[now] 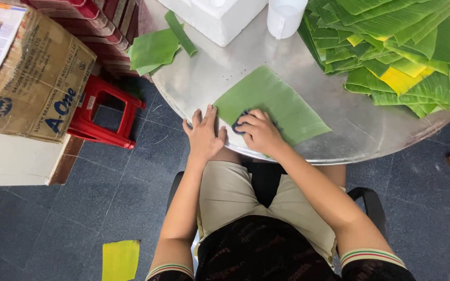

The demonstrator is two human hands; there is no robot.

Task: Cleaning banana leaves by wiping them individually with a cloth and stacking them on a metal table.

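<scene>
A green banana-leaf piece (279, 101) lies flat on the round metal table (209, 73). My right hand (259, 132) presses a dark blue cloth (239, 125) onto the leaf's near corner, fingers curled over it. My left hand (204, 135) rests flat with fingers spread on the table edge, touching the leaf's left corner.
A tall stack of cut banana leaves (397, 49) fills the table's right side. A white foam box (217, 18), a white plastic jug (285, 15) and loose leaf scraps (154, 49) sit farther back. A red stool (102, 112), cardboard box (35, 78) and yellow leaf piece (121, 259) are at left.
</scene>
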